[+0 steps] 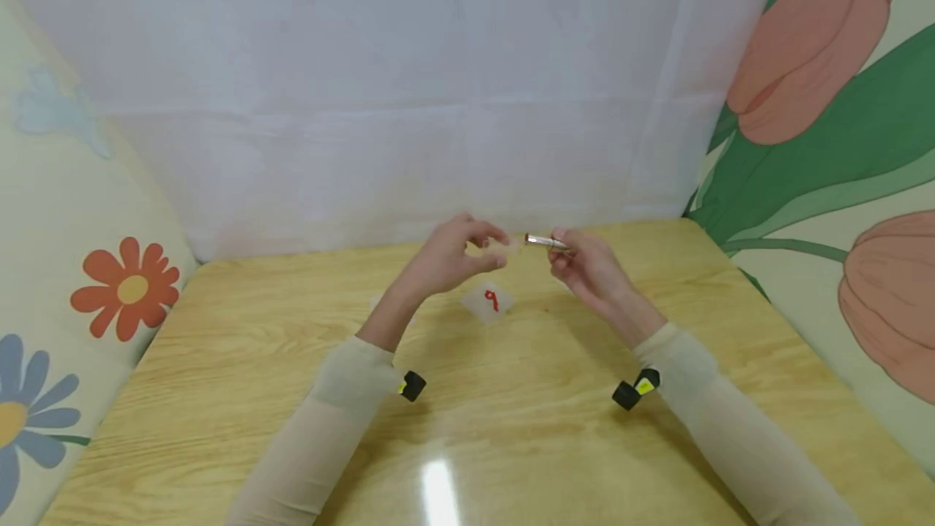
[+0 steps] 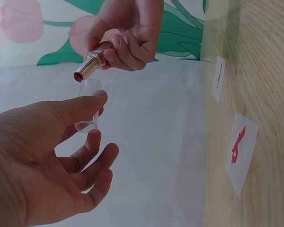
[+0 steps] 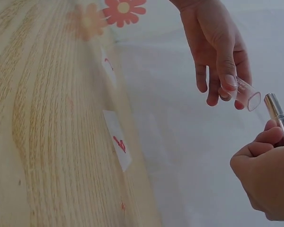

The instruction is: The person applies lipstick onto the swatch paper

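My left hand [image 1: 456,256] pinches a clear plastic cap [image 2: 89,87] between thumb and fingers, its other fingers loosely bent. Facing it, my right hand [image 1: 592,270] grips a lipstick [image 1: 540,241] with a shiny silver-gold tube and a dark red tip. In the right wrist view, the open end of the cap [image 3: 248,96] points toward the lipstick [image 3: 273,105], with a small gap between them. Both hands are held above the table. The right fingers hide the lipstick's lower end.
A white paper square [image 1: 489,301] with a red mark lies on the wooden table [image 1: 511,428] below the hands. Another marked paper [image 2: 218,79] lies near the right hand. A white cloth [image 1: 409,104] hangs behind; flower-patterned panels [image 1: 825,144] stand at the sides.
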Available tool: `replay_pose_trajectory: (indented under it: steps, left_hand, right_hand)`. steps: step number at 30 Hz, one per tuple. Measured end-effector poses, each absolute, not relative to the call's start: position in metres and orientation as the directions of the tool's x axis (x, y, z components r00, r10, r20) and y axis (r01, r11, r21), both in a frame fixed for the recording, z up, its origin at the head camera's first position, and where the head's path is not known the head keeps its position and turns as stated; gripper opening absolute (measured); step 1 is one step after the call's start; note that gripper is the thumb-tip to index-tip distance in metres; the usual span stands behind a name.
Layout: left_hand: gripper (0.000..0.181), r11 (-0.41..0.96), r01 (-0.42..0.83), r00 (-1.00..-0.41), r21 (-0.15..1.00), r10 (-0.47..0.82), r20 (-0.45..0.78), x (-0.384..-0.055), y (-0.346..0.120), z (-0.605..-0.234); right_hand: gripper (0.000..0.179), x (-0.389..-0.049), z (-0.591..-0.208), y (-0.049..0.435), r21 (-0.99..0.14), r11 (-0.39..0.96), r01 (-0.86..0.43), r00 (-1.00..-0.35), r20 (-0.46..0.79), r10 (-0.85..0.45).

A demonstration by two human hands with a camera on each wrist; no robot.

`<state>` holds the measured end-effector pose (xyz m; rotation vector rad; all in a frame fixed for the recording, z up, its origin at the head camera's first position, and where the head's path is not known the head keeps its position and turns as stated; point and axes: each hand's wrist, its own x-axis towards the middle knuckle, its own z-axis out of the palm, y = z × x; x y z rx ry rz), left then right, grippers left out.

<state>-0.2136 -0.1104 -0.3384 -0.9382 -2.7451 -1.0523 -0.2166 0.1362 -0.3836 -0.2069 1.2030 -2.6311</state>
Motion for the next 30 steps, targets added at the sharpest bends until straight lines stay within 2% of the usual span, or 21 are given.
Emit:
replay_pose_trajectory:
  steps: [8, 19, 30]
  left_hand:
    - [0.033, 0.632, 0.518, -0.843, 0.576, 0.494, 0.215, -0.212, -0.106, -0.340]
    - [0.035, 0.599, 0.546, -0.820, 0.586, 0.525, 0.227, -0.212, -0.103, -0.341]
    - [0.032, 0.573, 0.523, -0.828, 0.631, 0.517, 0.217, -0.208, -0.096, -0.338]
  right_hand:
    - [0.026, -0.217, -0.393, 0.137, -0.813, -0.546, 0.202, -0.950, -0.027, -0.311]
    - [0.024, -0.217, -0.393, 0.133, -0.847, -0.484, 0.220, -0.935, -0.040, -0.353]
    - [0.025, -0.214, -0.390, 0.132, -0.886, -0.423, 0.187, -0.916, -0.001, -0.402]
